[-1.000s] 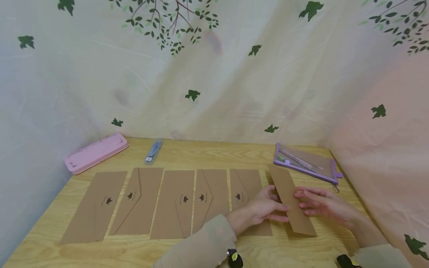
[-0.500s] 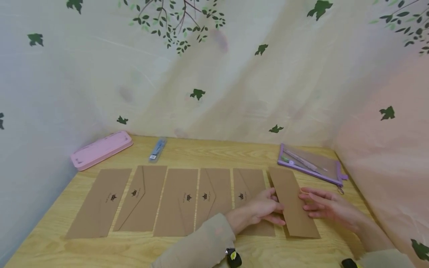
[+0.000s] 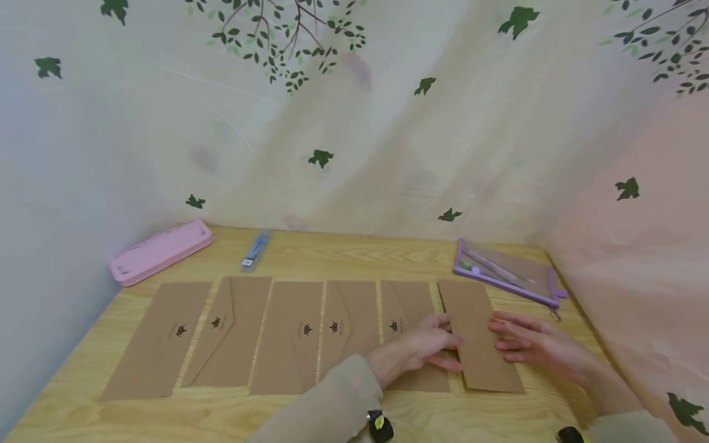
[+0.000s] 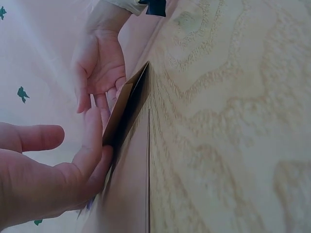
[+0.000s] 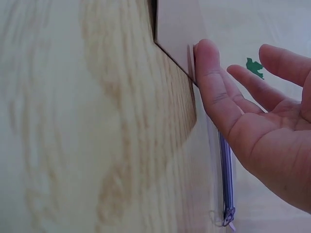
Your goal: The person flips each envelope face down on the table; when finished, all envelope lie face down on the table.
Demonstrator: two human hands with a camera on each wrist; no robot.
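A plain brown paper envelope (image 3: 480,344) lies at the right end of a row of brown envelopes, its left edge tipped up a little off the table. My left hand (image 3: 423,347) touches that left edge with extended fingers, the thumb held apart in the left wrist view. Along the opposite edge, my right hand (image 3: 534,338) rests straight fingertips against the paper. The right wrist view shows those fingers (image 5: 210,63) at the envelope's side (image 5: 180,29), thumb clear of it. The neighbouring envelope (image 3: 407,307), with a crown print, lies partly under my left hand.
More crown-printed envelopes (image 3: 296,357) lie side by side to the left on the wooden table (image 3: 354,255). Behind them are a pink pencil case (image 3: 162,251) and a blue slim pack (image 3: 256,250). A purple-edged zip pouch (image 3: 506,274) with pens sits back right.
The envelope between my hands has come down from a steeper tilt to lie nearly flat, shifting slightly left in line with the row. Both hands have stayed at its edges.
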